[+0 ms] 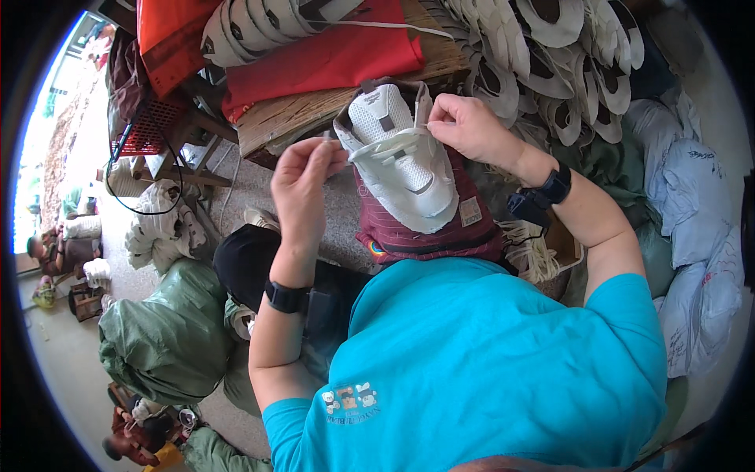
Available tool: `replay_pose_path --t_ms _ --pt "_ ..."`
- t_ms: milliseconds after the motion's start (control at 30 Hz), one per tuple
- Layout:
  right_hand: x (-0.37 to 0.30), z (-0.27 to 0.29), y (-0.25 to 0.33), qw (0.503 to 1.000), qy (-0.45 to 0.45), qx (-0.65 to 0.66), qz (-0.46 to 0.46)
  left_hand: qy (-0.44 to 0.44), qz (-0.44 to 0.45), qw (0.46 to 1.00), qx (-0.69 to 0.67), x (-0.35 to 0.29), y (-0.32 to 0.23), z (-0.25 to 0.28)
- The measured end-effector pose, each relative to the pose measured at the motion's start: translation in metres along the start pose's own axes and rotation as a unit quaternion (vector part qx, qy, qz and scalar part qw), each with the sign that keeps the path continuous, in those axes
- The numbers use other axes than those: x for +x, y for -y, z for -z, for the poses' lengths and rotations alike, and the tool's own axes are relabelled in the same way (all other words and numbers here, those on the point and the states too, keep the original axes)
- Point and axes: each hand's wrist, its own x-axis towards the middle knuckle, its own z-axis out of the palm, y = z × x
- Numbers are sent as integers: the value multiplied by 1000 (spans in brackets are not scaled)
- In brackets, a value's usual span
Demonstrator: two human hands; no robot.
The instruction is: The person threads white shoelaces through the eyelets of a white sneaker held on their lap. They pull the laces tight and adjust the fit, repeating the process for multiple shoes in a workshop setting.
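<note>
A white shoe upper (421,206) with a mesh tongue and a dark collar lies on a maroon cloth (429,242) over my lap, its toe pointing toward me. At its left side my left hand (305,171) is raised, thumb and fingers pinched on a thin white end that looks like a shoelace (387,145). My right hand (472,132) pinches at the opposite edge of the opening, by the eyelets. White lacing lies across the upper between both hands. What exactly sits in the right fingertips is partly hidden.
Beyond the upper stands a wooden bench (271,126) with red cloth (314,72) and stacked shoe uppers (255,27). More uppers (554,75) hang in bunches at far right. Loose white laces (537,256) lie right of my lap. Sacks (169,334) flank both sides; people work at far left.
</note>
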Motion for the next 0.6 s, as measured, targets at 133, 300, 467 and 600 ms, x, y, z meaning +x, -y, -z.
replay_pose_path --t_ms 133,300,467,600 --pt "6 3 15 990 -15 -133 47 31 59 997 47 -5 15 -13" --pt "3 -5 28 889 -72 -369 260 12 97 993 70 -12 26 -16" --pt "3 0 38 877 -30 -386 285 -12 101 992 78 -13 25 -12" --pt "7 5 34 923 50 -328 196 -29 93 986 136 -6 23 -13"
